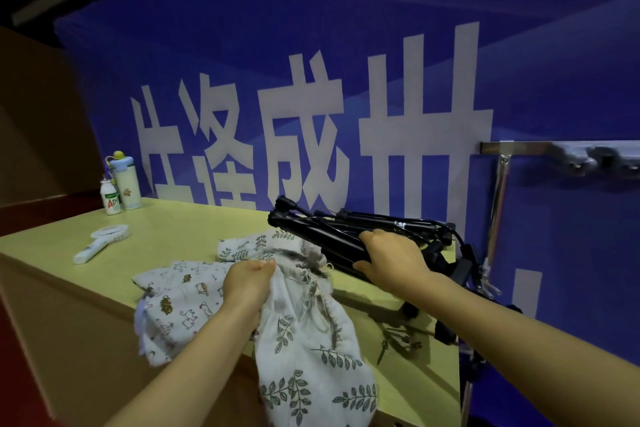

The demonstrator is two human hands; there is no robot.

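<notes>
The person's left hand is bunching the mouth of a white cloth drawstring bag printed with green leaf sprigs. Its fingers are curled tight into the fabric at the lower middle of the frame. The right hand is wrapping round the legs of a folded black metal tripod, fingers over the top and thumb at the near side. It is holding the tripod just right of centre, with the feet pointing toward the bag's opening. The bag is lying partly on the pale yellow-green tabletop and partly drooping over its near edge. I cannot tell whether the tripod is resting on the table or riding just above it.

It looks to me as if the tripod is going into the bag, and that is where trouble is waiting:
- **Snagging:** with only one hand gathering the mouth, the opening is sagging half closed. The rubber feet could be catching on the loose drawstring cords and shoving the fabric along instead of sliding inside.
- **Cable:** the black cable trailing at the tripod's far end, right of the hand, is hanging near the chrome rail bracket and could be hooking there.
- **Sliding off:** the overhanging bag might be slipping off the table under the added weight, dragging the white animal-print cloth beside it.
</notes>
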